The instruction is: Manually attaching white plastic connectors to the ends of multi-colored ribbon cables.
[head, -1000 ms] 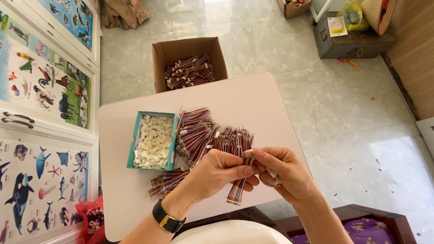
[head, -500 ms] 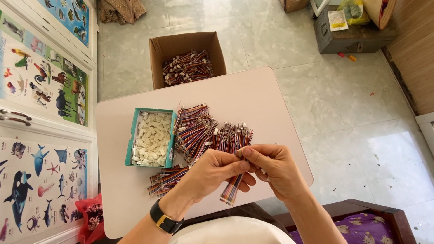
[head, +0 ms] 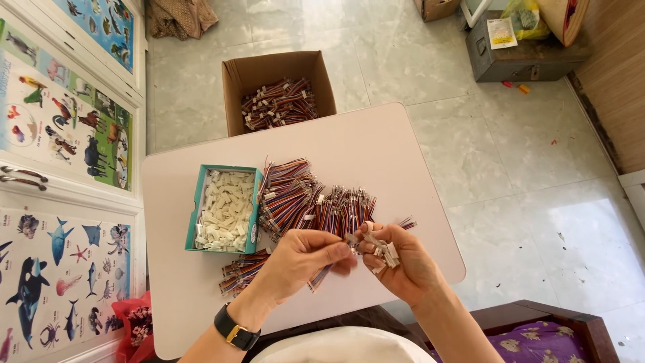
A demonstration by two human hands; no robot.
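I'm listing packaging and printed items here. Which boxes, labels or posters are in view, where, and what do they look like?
Cardboard box: floor beyond the table, brown, open, holding wire bundles.
Teal box: table left, small, rectangular, full of white connectors.
Animal posters: left doors, colourful land and sea animals.
Metal box: floor top right, grey, with a white and yellow packet on top.

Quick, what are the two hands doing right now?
Left hand: fingers pinched shut on a multicoloured wire bundle.
Right hand: closed, holding small white connectors.
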